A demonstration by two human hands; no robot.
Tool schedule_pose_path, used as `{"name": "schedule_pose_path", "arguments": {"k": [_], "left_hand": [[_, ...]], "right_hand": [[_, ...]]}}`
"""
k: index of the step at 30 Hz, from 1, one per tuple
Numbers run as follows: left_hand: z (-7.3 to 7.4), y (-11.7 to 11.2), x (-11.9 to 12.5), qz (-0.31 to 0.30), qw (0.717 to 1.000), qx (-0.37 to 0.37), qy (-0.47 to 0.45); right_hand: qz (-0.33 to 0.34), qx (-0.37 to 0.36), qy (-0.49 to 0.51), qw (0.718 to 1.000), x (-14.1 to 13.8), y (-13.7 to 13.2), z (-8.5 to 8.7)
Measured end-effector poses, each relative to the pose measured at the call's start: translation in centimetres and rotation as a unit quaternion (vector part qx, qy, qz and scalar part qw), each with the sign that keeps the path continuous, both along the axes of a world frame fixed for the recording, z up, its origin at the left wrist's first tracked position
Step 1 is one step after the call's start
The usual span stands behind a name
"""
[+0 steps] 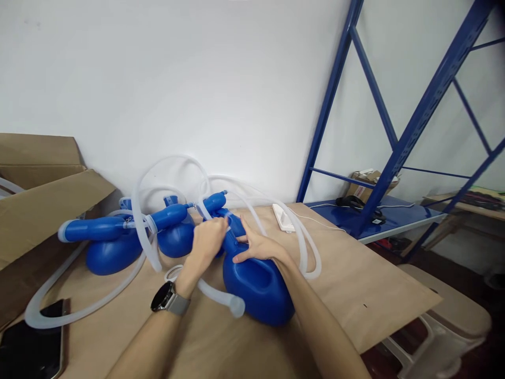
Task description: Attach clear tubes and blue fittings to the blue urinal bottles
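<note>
A blue plastic urinal bottle lies on the table in front of me, its neck pointing away. My right hand grips it at the neck, thumb on the shoulder and index finger stretched along the far side. My left hand is closed in a fist just left of the neck. A thin pale strip shows between that fist and the neck, but what the fingers hold is hidden. Beside the bottle lies the loose end of a translucent hose. More blue bottles with hoses rest behind and to the left.
An open cardboard box stands at the left, with a dark phone near it. A white power strip with a cable lies at the back. Blue metal shelving and a plastic stool stand to the right.
</note>
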State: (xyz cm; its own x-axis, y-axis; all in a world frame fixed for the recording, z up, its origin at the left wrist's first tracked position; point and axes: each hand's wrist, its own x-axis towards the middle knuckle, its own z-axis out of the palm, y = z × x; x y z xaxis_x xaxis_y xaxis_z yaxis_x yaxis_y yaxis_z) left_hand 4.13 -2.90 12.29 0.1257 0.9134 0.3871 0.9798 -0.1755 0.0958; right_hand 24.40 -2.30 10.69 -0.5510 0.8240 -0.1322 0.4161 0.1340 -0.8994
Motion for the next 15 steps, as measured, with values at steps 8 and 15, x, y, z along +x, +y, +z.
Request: {"name": "schedule_pose_path", "arguments": {"k": [8, 15], "left_hand": [[2.6, -0.1, -5.0, 0.074, 0.992, -0.048, -0.089], [3.0, -1.1, -8.4, -0.038, 0.955, -0.293, -0.025]], "right_hand": [[0.078, -0.028, -0.031, 0.996, 1.4, 0.9, 1.0], [0.183, -0.058, -0.06, 0.98, 2.3, 4.7, 1.4]]}}
